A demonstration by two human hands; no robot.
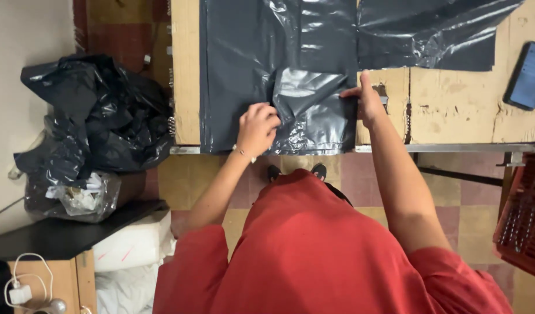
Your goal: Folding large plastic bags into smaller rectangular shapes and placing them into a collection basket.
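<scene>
A dark grey plastic bag (244, 58) lies flat on a worn wooden worktable (453, 110), its lower right part folded over into a crinkled flap (311, 113). My left hand (257, 127) pinches the left edge of that flap near the table's front edge. The flap's right edge is pressed down by my right hand (367, 102), fingers closed on the plastic and thumb up. A second dark plastic sheet (430, 32) lies at the back right.
A smartphone (530, 75) rests at the table's right edge. A heap of black plastic bags (96, 116) and a clear bag sit on a low black shelf at left. A red crate (526, 218) stands at lower right. Charger and cable (20, 288) lie at bottom left.
</scene>
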